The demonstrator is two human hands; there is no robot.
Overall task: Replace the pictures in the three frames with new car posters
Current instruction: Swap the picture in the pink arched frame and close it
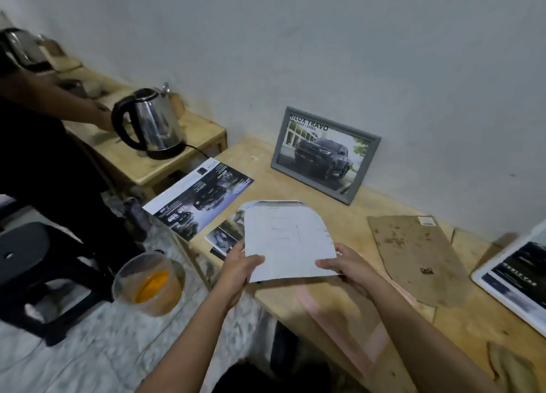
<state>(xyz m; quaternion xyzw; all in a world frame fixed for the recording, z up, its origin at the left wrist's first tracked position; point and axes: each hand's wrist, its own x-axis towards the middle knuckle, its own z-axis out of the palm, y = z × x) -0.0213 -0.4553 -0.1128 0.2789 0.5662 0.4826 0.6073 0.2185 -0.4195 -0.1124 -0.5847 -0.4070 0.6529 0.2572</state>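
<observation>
White sheet (288, 239), near corners pinched by fingers of left hand (239, 267) and right hand (347, 267), over bench (381, 206) front edge.

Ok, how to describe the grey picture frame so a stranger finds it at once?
Look at the wooden bench along the pale wall. At its back, right of the steel kettle, the grey frame leans on the wall. Unlike the flat-lying posters nearby, it stands, showing a dark pickup titled HILUX TRAVO.
</observation>
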